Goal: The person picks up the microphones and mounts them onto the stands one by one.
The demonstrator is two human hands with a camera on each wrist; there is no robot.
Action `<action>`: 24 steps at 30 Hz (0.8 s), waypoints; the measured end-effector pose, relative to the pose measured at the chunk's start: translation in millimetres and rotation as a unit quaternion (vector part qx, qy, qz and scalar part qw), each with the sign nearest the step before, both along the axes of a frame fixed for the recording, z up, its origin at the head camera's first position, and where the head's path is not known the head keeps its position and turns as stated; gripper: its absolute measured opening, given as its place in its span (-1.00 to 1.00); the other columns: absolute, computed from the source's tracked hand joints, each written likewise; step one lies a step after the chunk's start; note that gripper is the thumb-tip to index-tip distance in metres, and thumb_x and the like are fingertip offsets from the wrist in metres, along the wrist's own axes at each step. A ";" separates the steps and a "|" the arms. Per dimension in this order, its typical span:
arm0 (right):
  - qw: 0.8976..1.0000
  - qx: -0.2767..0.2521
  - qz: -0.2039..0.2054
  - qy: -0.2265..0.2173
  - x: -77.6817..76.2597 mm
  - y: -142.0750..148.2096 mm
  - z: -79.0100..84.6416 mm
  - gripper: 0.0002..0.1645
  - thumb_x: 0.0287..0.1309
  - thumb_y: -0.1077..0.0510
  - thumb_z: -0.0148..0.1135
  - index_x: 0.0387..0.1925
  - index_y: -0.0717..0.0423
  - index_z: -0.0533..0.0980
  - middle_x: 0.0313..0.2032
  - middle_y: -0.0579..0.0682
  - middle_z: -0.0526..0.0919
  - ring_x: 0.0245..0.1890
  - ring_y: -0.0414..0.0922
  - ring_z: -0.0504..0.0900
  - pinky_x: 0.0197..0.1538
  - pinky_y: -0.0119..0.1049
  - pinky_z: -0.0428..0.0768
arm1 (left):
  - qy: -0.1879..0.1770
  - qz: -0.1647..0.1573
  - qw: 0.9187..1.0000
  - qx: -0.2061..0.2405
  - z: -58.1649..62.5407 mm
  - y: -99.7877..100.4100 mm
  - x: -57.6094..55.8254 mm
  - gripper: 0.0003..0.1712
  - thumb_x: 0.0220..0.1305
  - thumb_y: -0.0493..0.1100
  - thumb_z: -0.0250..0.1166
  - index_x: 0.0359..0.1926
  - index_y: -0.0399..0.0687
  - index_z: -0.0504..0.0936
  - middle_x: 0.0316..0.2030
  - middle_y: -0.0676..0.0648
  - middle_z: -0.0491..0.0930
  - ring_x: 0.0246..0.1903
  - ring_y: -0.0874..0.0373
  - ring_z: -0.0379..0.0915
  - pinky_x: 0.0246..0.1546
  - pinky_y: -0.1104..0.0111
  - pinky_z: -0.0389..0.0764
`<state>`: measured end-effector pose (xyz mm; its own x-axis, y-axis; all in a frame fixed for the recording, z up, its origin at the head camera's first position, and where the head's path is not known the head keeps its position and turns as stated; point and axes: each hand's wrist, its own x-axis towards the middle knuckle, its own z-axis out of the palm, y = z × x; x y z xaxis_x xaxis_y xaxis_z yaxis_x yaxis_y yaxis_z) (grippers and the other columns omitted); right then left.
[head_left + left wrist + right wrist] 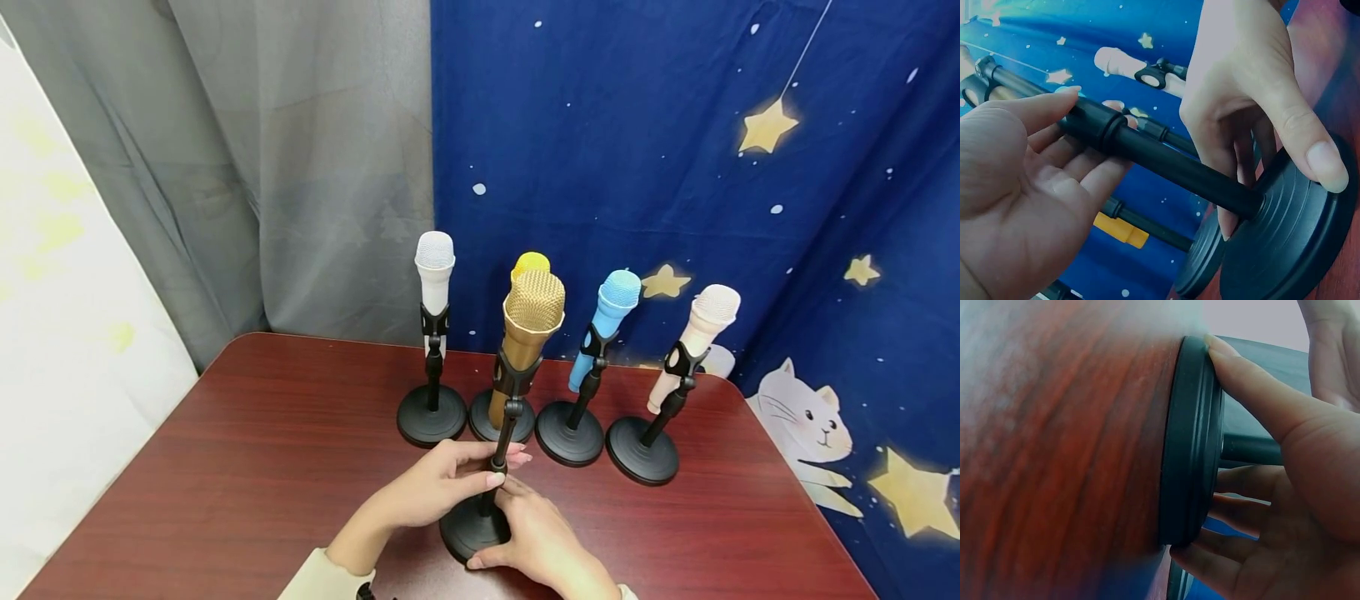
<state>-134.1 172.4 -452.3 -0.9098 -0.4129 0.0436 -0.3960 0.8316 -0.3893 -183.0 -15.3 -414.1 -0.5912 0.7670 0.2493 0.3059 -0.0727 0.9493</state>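
A gold microphone (531,321) leans in the clip of a black microphone stand (467,533) near the table's front. My left hand (431,492) holds the stand's pole at the collar (1094,122), thumb on one side and fingers on the other. Lower down, my right hand (536,533) grips the round base (1191,444), its thumb at one edge and its fingertips toward the opposite edge. In the right wrist view the base sits flat against the tabletop, or very close to it.
Behind stand a white microphone (435,267), a yellow one (532,262) mostly hidden by the gold one, a blue one (611,308) and a pale pink one (701,321), each on a black stand. The brown table (300,417) ends at grey and blue curtains (675,125).
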 end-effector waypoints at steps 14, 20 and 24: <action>1.000 0.008 -0.008 0.001 1.1 0.0 0.0 -0.31 -0.38 -0.44 0.46 -0.29 -0.09 0.55 0.03 -0.18 0.56 -0.03 -0.15 0.58 -0.15 -0.19 0.57 | 0.013 0.059 0.998 -0.009 -2.3 4.9 -1.2 -0.74 0.31 -0.08 0.23 0.00 0.03 0.64 -0.08 -0.15 0.67 -0.01 0.06 0.61 0.01 0.40 0.58; 1.000 0.014 -0.013 -0.006 1.7 -1.0 0.7 -0.20 -0.37 -0.45 0.45 -0.13 -0.04 0.57 0.13 -0.10 0.56 0.05 -0.07 0.57 -0.09 -0.12 0.58 | -0.001 0.124 0.992 0.004 -0.1 8.9 4.2 -0.68 0.17 -0.11 0.37 -0.08 -0.16 0.68 -0.18 -0.15 0.71 -0.08 0.01 0.65 -0.07 0.43 0.62; 1.000 0.019 -0.015 -0.002 1.6 -2.2 0.8 -0.19 -0.37 -0.45 0.45 -0.12 -0.05 0.57 0.10 -0.04 0.59 0.00 -0.05 0.60 -0.11 -0.12 0.59 | -0.011 0.179 0.984 0.004 0.9 12.4 8.1 -0.69 0.06 -0.14 0.45 -0.15 -0.16 0.70 -0.25 -0.08 0.74 -0.17 0.05 0.69 -0.14 0.44 0.64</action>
<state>-132.5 170.2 -451.5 -0.9220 -0.3864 0.0245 -0.3689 0.8576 -0.3583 -174.9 -2.9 -413.2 -0.8280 0.5071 0.2391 0.2928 0.0274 0.9558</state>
